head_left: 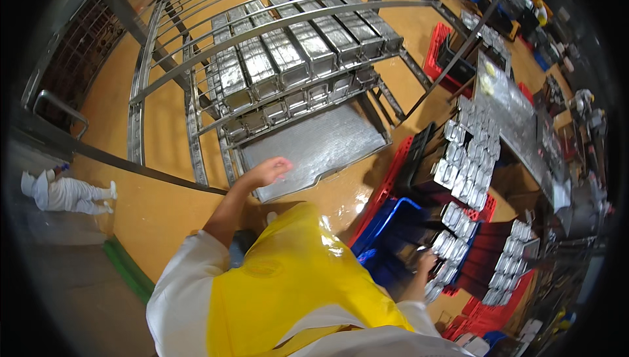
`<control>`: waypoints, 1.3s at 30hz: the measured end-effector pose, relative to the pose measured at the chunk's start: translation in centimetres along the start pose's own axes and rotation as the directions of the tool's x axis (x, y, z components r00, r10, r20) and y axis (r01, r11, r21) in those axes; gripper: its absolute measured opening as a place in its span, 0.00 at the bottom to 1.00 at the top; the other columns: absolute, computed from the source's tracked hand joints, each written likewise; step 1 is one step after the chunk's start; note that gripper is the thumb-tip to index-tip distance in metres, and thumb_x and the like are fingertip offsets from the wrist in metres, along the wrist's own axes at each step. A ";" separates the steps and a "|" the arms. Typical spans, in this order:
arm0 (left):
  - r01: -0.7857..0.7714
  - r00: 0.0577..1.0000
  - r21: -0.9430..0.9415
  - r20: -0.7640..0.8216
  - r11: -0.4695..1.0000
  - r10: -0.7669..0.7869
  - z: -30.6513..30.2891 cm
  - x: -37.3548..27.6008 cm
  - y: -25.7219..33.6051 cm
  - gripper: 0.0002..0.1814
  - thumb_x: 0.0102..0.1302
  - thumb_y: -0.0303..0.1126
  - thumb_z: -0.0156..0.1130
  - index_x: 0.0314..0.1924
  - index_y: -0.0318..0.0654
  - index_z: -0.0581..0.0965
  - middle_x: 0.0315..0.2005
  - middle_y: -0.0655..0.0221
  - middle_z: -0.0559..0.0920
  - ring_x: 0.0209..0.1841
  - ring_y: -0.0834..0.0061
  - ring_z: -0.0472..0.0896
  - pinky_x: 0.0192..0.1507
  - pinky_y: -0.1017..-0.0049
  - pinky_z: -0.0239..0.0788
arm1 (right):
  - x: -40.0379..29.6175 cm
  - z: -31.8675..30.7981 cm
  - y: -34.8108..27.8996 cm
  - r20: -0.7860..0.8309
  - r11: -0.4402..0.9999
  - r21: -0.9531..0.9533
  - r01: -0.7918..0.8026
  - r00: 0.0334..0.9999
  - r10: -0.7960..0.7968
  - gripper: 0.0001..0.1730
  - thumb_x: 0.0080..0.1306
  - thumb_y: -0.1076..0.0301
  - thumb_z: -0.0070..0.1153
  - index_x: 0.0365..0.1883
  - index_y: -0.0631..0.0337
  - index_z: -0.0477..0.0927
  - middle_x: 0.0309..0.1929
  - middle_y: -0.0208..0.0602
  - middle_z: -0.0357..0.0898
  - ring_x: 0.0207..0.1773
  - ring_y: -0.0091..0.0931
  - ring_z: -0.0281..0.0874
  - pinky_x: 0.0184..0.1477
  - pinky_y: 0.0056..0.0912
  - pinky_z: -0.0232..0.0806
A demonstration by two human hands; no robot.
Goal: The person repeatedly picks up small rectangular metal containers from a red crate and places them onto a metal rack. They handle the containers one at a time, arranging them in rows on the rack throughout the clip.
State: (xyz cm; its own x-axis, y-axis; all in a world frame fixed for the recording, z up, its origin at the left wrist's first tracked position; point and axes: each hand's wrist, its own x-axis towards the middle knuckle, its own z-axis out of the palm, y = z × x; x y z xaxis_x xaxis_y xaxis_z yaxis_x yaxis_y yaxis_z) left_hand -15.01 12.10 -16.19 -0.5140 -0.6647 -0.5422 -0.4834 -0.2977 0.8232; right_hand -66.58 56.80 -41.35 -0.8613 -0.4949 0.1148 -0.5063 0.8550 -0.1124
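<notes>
My left hand is above the near left part of a ribbed metal tray at the bottom of a steel rack. It holds nothing, its fingers loosely extended. Rows of long rectangular metal moulds lie on the rack's shelves above the tray. At the right, my right hand is beside a stack of metal moulds, over the edge of a blue plastic crate. Its fingers are small and blurred, so whether they grip a mould cannot be told.
More metal moulds are stacked at the right, beside black and red crates. A metal work table stands behind them. A person in white is at the far left, near a green roll-like object. The orange floor looks wet in places.
</notes>
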 end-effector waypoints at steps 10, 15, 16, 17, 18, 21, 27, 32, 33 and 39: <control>0.180 0.799 -0.475 -0.440 0.861 -0.410 -3.7 -19.2 -14.0 0.17 0.68 0.47 0.54 0.44 0.40 0.73 0.33 0.71 0.77 0.30 0.79 0.75 0.29 0.78 0.69 | -12.3 -2.7 -12.2 0.694 0.629 0.366 -0.686 0.651 0.307 0.17 0.68 0.63 0.48 0.33 0.72 0.79 0.34 0.46 0.81 0.33 0.35 0.80 0.36 0.38 0.71; -0.101 0.825 -0.750 -0.430 0.653 -0.366 -3.0 -26.5 -23.2 0.22 0.70 0.46 0.50 0.56 0.38 0.69 0.48 0.59 0.77 0.46 0.64 0.79 0.44 0.68 0.74 | -5.8 6.3 -7.9 0.015 0.389 0.225 0.894 0.395 -0.918 0.10 0.64 0.73 0.48 0.35 0.74 0.76 0.19 0.42 0.69 0.18 0.32 0.68 0.16 0.41 0.57; -0.173 0.869 -0.784 -0.406 0.596 -0.282 -3.7 -26.5 -24.0 0.23 0.71 0.45 0.48 0.58 0.38 0.68 0.50 0.57 0.77 0.50 0.62 0.79 0.47 0.65 0.74 | -4.2 1.1 -12.5 -0.019 0.287 0.306 0.908 0.307 -0.951 0.08 0.62 0.76 0.48 0.35 0.75 0.74 0.14 0.38 0.65 0.15 0.31 0.64 0.14 0.40 0.53; -0.192 0.901 -0.814 -0.367 0.548 -0.230 -3.9 -24.6 -25.1 0.23 0.71 0.44 0.46 0.59 0.36 0.66 0.53 0.56 0.75 0.52 0.60 0.77 0.51 0.63 0.73 | -3.2 -2.3 -16.5 -0.293 0.060 0.081 0.995 0.082 -0.953 0.10 0.61 0.74 0.49 0.38 0.73 0.72 0.13 0.36 0.62 0.14 0.31 0.62 0.15 0.40 0.53; -0.188 0.935 -0.846 -0.309 0.499 -0.173 -3.5 -22.0 -24.9 0.24 0.72 0.42 0.44 0.61 0.35 0.65 0.56 0.55 0.73 0.54 0.58 0.76 0.55 0.62 0.71 | -3.0 -3.6 -18.3 0.045 0.089 0.110 0.990 0.084 -0.995 0.07 0.61 0.74 0.49 0.36 0.69 0.72 0.13 0.37 0.60 0.14 0.32 0.62 0.16 0.39 0.55; -0.228 0.958 -0.874 -0.122 0.428 0.261 -0.9 -14.4 -20.6 0.26 0.74 0.40 0.39 0.64 0.29 0.58 0.63 0.50 0.64 0.63 0.52 0.66 0.66 0.56 0.58 | -3.6 -9.4 -27.1 0.211 -0.127 0.271 0.954 -0.187 -0.959 0.12 0.66 0.65 0.42 0.26 0.58 0.75 0.15 0.43 0.68 0.19 0.39 0.69 0.20 0.47 0.61; 0.730 0.679 -0.665 0.680 0.158 -0.276 10.1 -3.5 -16.4 0.68 0.50 0.74 0.55 0.70 0.29 0.34 0.70 0.46 0.41 0.72 0.49 0.47 0.69 0.52 0.43 | -11.3 -47.5 -43.3 0.618 0.823 0.476 0.310 0.548 -0.564 0.26 0.68 0.54 0.48 0.22 0.71 0.75 0.16 0.33 0.67 0.23 0.20 0.65 0.26 0.32 0.61; 0.075 0.985 -0.987 0.051 0.140 -0.165 6.2 -8.4 -4.1 0.32 0.57 0.64 0.52 0.47 0.44 0.75 0.43 0.68 0.80 0.47 0.67 0.78 0.50 0.61 0.70 | -18.4 -48.2 -29.1 0.490 0.711 0.704 0.011 0.716 -0.496 0.29 0.70 0.57 0.50 0.09 0.54 0.60 0.11 0.14 0.54 0.17 0.12 0.46 0.18 0.25 0.40; 0.025 1.000 -0.980 0.025 0.197 0.000 4.1 -8.9 -3.9 0.30 0.59 0.61 0.51 0.47 0.43 0.75 0.42 0.67 0.81 0.46 0.67 0.78 0.50 0.61 0.70 | -20.8 -46.7 -28.0 0.482 0.638 0.768 -0.054 0.705 -0.521 0.29 0.69 0.59 0.52 0.08 0.54 0.60 0.12 0.14 0.55 0.17 0.13 0.46 0.19 0.25 0.40; -0.368 0.925 -0.842 -0.373 0.394 0.067 -6.9 -9.6 -3.3 0.21 0.60 0.50 0.52 0.44 0.44 0.76 0.39 0.67 0.81 0.42 0.67 0.79 0.49 0.64 0.70 | -27.8 -31.8 -31.9 0.449 0.509 0.850 -0.135 0.691 -0.567 0.27 0.67 0.56 0.54 0.15 0.68 0.70 0.11 0.24 0.56 0.18 0.16 0.52 0.21 0.27 0.49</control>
State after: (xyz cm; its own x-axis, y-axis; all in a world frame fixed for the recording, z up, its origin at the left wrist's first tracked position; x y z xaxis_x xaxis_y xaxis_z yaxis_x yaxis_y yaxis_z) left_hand -3.61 14.73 -12.60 -0.2432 -0.8908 -0.3839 0.5957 -0.4495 0.6657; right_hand -25.09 48.22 -9.57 -0.3271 -0.8960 -0.3002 -0.1779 0.3704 -0.9117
